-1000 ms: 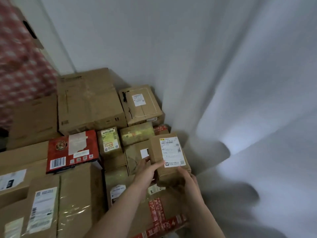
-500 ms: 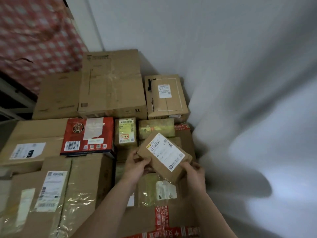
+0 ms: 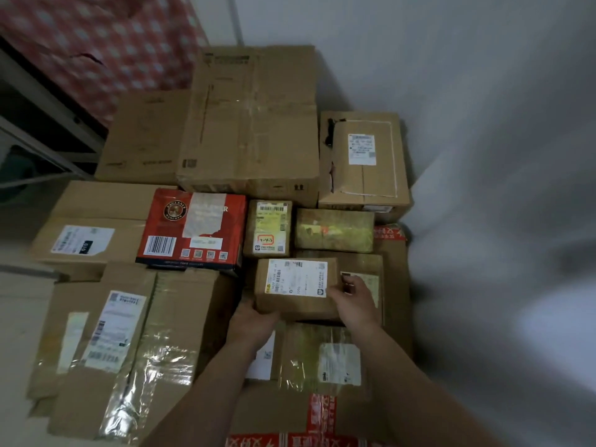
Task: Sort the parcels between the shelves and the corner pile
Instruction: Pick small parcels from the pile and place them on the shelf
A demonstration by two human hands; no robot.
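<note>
Cardboard parcel between both hands' fingers

**Dim corner, white walls**

White wall at back & rt; bright light patch low on rt side. Red-white checked cloth upper left, grey metal shelf frame below it. Pale floor at left.

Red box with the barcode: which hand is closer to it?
Left. The left hand grips the near-left corner of the small parcel, just right of and below the red box; the right hand holds the parcel's right end, farther away.
</note>
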